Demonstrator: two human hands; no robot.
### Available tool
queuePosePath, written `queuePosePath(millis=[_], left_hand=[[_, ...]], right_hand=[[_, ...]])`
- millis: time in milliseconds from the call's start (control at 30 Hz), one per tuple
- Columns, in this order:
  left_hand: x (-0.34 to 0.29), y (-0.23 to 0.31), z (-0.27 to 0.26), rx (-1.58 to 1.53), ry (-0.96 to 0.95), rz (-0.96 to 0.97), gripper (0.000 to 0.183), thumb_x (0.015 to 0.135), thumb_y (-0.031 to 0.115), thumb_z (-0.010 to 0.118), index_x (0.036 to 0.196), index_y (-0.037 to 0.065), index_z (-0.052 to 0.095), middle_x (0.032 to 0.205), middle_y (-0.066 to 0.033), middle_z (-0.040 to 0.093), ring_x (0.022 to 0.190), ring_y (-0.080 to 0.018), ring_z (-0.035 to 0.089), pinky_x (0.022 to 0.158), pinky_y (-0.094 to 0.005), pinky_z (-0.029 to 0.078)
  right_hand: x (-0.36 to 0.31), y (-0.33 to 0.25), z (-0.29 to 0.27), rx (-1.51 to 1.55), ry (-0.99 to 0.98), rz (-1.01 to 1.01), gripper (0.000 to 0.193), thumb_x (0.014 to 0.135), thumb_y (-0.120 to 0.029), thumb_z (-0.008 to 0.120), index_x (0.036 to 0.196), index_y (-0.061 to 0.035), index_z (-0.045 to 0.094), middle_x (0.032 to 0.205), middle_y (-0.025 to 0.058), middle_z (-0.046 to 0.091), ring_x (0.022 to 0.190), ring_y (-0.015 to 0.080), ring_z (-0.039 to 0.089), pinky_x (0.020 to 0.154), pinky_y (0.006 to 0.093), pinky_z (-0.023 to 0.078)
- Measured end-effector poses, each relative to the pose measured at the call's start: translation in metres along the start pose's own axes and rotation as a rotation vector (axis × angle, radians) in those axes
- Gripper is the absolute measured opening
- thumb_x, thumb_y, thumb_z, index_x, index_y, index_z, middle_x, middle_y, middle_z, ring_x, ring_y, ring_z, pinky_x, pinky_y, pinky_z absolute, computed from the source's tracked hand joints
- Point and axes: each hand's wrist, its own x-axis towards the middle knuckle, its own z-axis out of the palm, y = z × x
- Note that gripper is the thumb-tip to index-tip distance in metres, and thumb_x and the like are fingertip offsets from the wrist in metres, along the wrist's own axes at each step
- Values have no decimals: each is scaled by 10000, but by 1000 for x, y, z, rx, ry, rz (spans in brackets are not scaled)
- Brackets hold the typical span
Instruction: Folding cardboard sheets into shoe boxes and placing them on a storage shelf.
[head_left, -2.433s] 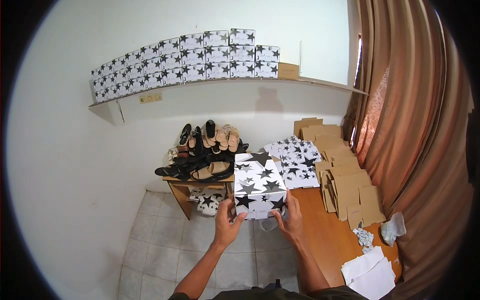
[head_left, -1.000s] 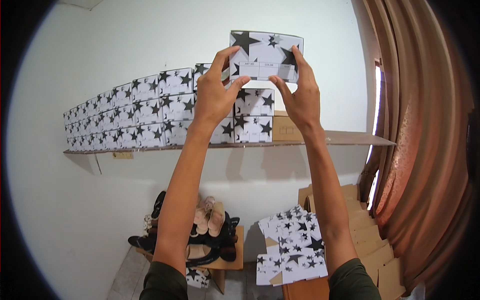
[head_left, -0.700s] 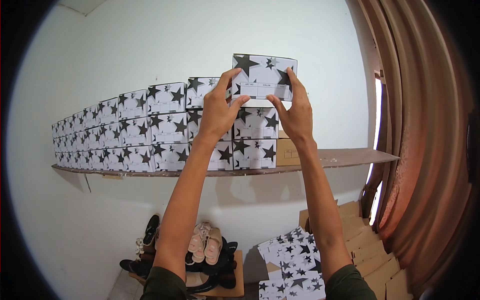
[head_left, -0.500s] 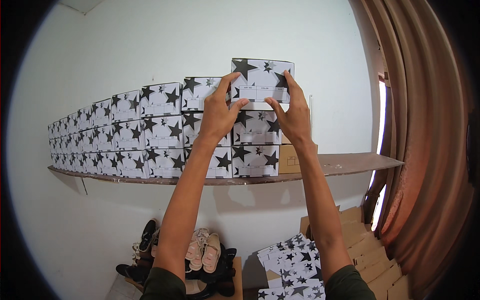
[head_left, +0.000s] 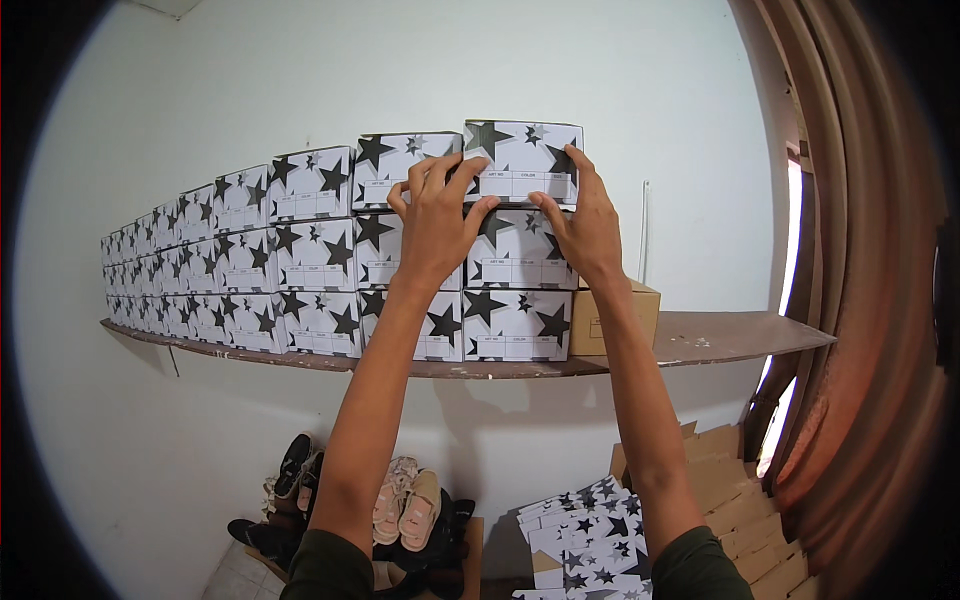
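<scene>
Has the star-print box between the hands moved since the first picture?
Yes, up. Against the wall shelf, the star-print box went from below to above; it is now at the right end of the top box row.

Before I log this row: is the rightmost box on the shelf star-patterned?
No, the rightmost box on the shelf shows brown cardboard and no stars.

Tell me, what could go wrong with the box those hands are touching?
Pushed unevenly, the white cardboard box with black stars might slip sideways: it tops a column flanked on the right only low down, by a brown cardboard box.

The left hand also has fingers in front of the matching star-patterned box beside it, so it could nudge that one.
</scene>
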Motion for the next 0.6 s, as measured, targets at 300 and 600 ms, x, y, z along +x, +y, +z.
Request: queuePosePath(millis=[300,600], left_hand=[[-19,0,25,173,-61,80,623,980,456,602,1507,162,450,1628,-109,325,1530,-306,230,1180,-640,108],[-32,8,29,279,-74,104,886,985,655,436,1608,59,235,1692,-116,181,1564,-327,136,1168,-708,84]], right_hand=[[-17,6,7,-117,12,-23,609,924,-314,732,1401,-11,507,1389,252,508,1218,391,586,982,473,513],[-41,7,15,-251,5,-174,665,995,-399,605,1529,-51,414,1604,255,304,1379,433,444,1110,606,365]])
